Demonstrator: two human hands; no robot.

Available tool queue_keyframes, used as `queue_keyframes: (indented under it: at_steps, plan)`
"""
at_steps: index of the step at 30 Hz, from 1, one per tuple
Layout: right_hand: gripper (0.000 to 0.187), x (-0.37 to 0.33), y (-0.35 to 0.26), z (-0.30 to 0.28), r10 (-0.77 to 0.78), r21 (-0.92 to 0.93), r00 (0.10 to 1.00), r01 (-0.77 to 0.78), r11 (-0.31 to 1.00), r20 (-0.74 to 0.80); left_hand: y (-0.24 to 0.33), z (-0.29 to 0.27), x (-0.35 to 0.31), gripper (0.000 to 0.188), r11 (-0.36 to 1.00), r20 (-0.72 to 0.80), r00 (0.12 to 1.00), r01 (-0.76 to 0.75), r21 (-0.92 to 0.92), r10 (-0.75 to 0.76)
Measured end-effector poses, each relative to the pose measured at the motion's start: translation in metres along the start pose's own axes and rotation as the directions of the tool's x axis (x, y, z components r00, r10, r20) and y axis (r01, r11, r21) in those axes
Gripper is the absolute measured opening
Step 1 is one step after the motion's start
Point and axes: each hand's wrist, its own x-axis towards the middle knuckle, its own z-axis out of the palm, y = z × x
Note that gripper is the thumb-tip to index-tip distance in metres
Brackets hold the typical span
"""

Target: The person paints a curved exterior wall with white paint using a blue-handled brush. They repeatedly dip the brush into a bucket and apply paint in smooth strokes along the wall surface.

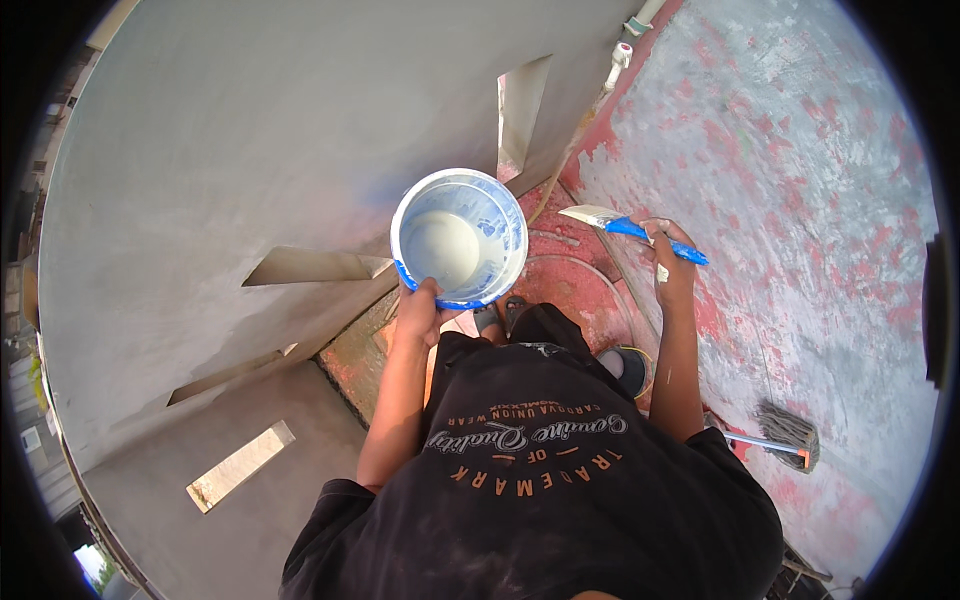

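My left hand (420,312) grips the near rim of a white and blue bucket (503,245), with the fingers mostly hidden beneath it. Whitish paint (442,250) lies in the bottom, and blue and white smears streak the inner wall. To the right, my right hand (672,262) is closed around the blue handle of a paintbrush (628,228). Its bristles are coated white and point left toward the bucket, apart from it. White paint marks the back of that hand.
A grey wall (250,150) with slot openings rises at the left. On the right stands a patchy pink and grey wall (780,180), with a grey-headed broom or mop (790,435) against it. White pipe (618,65) runs up the far corner. Below lies a reddish floor (570,285).
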Motion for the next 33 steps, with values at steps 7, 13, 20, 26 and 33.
queue_keyframes:
  at_steps: [7,13,20,26,33]
  plan:
    - [0.028,-0.015,0.018,-0.009,-0.012,-0.106,0.984,-0.007,0.994,-0.178,-0.004,-0.013,0.015,0.047,0.998,0.024,0.998,0.059,-0.011,-0.059]
    - [0.025,-0.013,0.015,-0.01,0.0,-0.05,0.981,-0.01,0.999,-0.194,-0.005,-0.015,0.025,0.048,0.994,0.079,0.991,0.11,0.001,-0.11]
    - [0.018,0.022,0.007,0.003,-0.002,-0.046,0.994,-0.003,0.999,-0.111,-0.008,-0.013,0.016,0.046,0.995,-0.038,0.994,0.102,-0.022,-0.103]
    - [0.015,0.06,-0.018,0.005,-0.108,0.139,0.992,0.099,0.985,0.06,-0.011,0.002,0.013,0.049,0.988,-0.09,0.986,0.137,-0.073,-0.143]
    - [0.023,0.129,-0.024,-0.036,-0.172,0.344,0.936,0.059,0.937,0.307,-0.024,0.058,0.023,0.046,0.97,-0.197,0.969,0.105,-0.221,-0.149]
